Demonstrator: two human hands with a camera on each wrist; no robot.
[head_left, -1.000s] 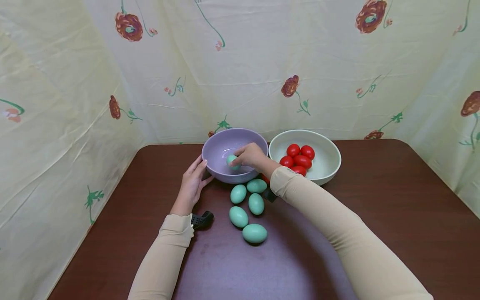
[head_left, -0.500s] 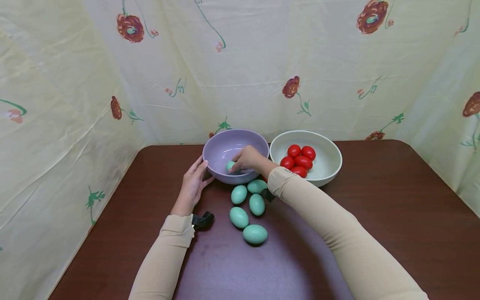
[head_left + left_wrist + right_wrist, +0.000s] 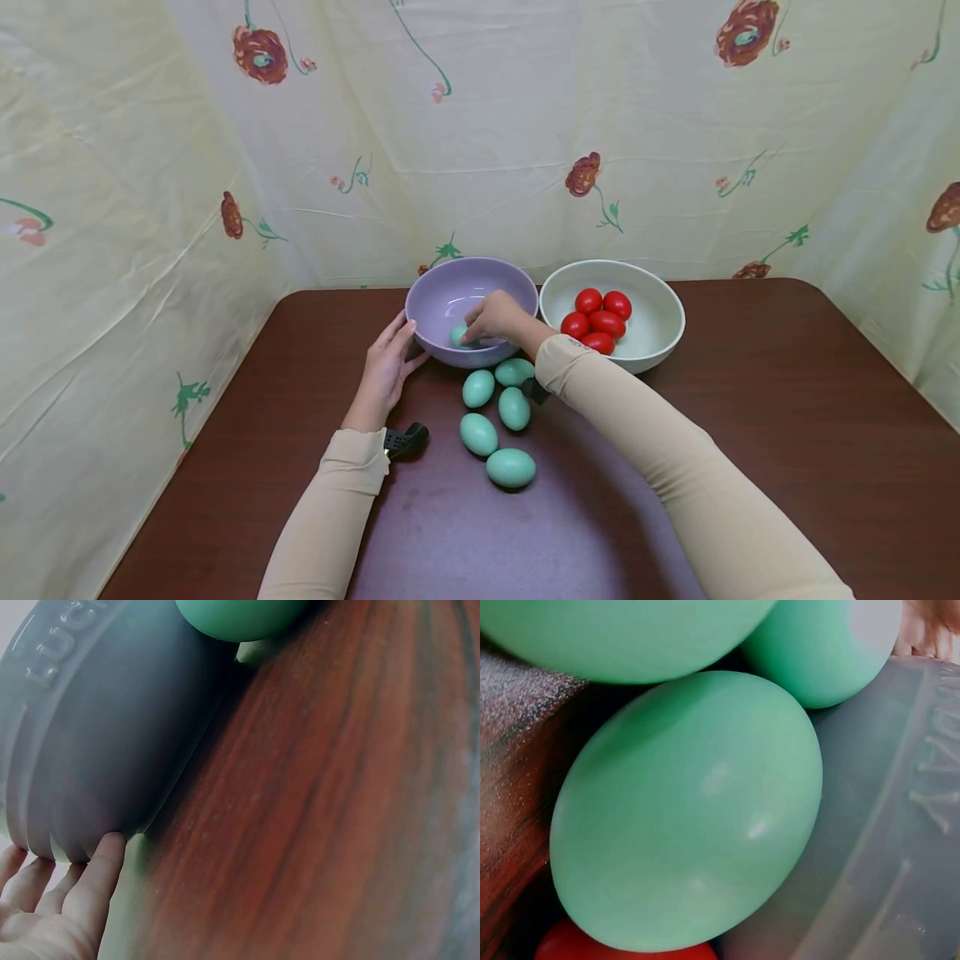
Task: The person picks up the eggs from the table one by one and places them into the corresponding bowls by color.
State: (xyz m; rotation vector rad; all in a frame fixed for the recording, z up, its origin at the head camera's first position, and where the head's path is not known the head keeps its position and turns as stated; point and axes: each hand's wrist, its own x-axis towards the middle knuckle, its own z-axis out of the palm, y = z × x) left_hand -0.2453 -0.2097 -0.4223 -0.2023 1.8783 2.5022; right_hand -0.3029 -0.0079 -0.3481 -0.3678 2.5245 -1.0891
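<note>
Inside the purple bowl (image 3: 438, 293) my right hand (image 3: 502, 318) pinches a green egg (image 3: 457, 335) low down near the front wall; the fingers cover part of the egg. My left hand (image 3: 384, 371) rests against the bowl's left side with its fingers extended. The left wrist view shows those fingertips (image 3: 111, 844) on the outer wall of the bowl (image 3: 127, 727), near its base. Several green eggs (image 3: 511, 468) lie on the table in front of the bowl, and one large green egg (image 3: 690, 817) fills the middle of the right wrist view.
A white bowl (image 3: 652, 312) stands right beside the purple one, holding several red eggs (image 3: 606, 323). Another red object (image 3: 622, 943) shows partly behind the green egg. The dark brown table (image 3: 757, 417) backs onto a flowered curtain (image 3: 495, 125).
My right hand has lowered the green egg slightly further into the purple bowl, toward the front wall. My left hand stays at the bowl's side.
</note>
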